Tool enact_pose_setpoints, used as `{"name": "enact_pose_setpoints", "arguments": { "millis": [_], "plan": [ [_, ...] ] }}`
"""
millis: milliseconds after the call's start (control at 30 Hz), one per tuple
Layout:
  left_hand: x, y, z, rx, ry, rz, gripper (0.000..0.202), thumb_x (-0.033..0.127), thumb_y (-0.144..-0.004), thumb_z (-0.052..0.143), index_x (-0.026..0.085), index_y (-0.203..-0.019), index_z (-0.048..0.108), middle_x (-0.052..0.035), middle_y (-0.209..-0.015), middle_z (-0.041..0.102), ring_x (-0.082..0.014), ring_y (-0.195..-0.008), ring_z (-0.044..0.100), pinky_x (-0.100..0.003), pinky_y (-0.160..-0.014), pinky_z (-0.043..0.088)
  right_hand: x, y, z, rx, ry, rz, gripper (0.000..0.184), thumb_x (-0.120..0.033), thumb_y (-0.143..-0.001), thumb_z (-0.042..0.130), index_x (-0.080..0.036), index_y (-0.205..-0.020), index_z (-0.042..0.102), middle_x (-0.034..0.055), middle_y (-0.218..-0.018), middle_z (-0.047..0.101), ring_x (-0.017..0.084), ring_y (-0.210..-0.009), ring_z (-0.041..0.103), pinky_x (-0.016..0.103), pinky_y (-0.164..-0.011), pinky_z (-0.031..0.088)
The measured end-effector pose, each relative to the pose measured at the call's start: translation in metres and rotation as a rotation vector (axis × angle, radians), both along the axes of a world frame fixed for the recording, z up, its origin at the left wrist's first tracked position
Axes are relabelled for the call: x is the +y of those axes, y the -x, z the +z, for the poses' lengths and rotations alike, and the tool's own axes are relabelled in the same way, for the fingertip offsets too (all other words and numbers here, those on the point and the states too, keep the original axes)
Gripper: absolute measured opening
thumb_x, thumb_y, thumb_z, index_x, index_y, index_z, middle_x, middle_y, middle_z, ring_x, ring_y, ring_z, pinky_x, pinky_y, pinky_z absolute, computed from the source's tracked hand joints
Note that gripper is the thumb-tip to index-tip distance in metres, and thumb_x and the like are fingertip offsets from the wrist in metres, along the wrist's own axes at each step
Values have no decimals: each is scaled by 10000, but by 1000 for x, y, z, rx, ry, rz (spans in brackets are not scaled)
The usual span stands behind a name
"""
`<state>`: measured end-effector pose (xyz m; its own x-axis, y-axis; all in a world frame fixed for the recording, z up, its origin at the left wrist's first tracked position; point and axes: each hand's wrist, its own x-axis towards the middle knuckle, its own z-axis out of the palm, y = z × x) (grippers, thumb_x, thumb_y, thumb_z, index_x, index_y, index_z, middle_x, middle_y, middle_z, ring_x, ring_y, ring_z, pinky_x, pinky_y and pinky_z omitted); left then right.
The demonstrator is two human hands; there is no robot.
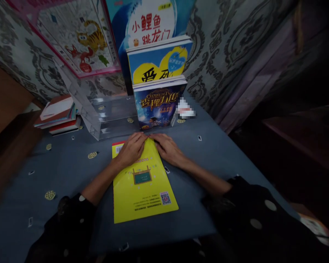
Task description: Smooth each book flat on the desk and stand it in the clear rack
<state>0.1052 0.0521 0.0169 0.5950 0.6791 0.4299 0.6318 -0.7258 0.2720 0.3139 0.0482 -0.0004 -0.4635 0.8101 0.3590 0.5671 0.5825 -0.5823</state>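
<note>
The book (144, 190) is laid on the tabletop (57, 171), long axis 6 to 12 o'clock, its 12 o'clock end pressed equally by left hand (131, 149) and right hand (167, 148), spread flat, fingertips touching.

Head-worn, angled forward and down, close over blue-grey cloth-covered table (57, 171); flat yellow paper booklet (142, 190) dead centre, upright dark-blue glossy book (157, 106) at twelve o'clock.
</note>
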Motion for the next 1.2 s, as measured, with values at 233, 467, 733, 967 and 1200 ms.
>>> {"name": "enact_pose_setpoints", "arguments": {
  "millis": [233,467,733,967,1200],
  "plan": [
    [-12,-4,5,191,42,-72,386,276,-1017,425,168,-1357,573,-141,-1401,596,-284,-1332,522,-509,-1113,408,7,-4,-3,53,48,-5,440,-148,-926,396,-170,-1315,599,126,-1269,669,266,-1202,575,472,-1055,444],
    [-45,-12,12,311,159,-190,440,340,-1051,365,198,-1447,495,-89,-1527,495,-243,-1463,383,-515,-1215,251,2,-2,3,10,48,-7,423,-200,-950,396,-162,-1323,590,130,-1273,666,269,-1198,565,459,-1047,444],
    [-104,-21,19,377,200,-440,524,449,-1054,345,174,-1494,417,-88,-1545,469,-211,-1494,327,-457,-1255,168,0,-2,6,-23,42,-2,434,-259,-957,422,-157,-1349,577,141,-1311,651,298,-1218,556,490,-1043,437],
    [-130,-22,24,359,208,-547,474,395,-1057,370,163,-1463,447,-47,-1541,482,-195,-1488,334,-435,-1251,205,-1,0,3,-72,-14,-6,435,-264,-922,472,-167,-1331,581,137,-1302,662,320,-1233,556,508,-1010,455],
    [-133,-20,19,316,133,-550,436,402,-1046,399,184,-1403,520,-39,-1499,534,-223,-1451,401,-480,-1220,284,-8,3,2,-199,-127,-19,400,-241,-960,430,-155,-1311,601,152,-1369,638,310,-1285,548,494,-991,472]
  ]
}}
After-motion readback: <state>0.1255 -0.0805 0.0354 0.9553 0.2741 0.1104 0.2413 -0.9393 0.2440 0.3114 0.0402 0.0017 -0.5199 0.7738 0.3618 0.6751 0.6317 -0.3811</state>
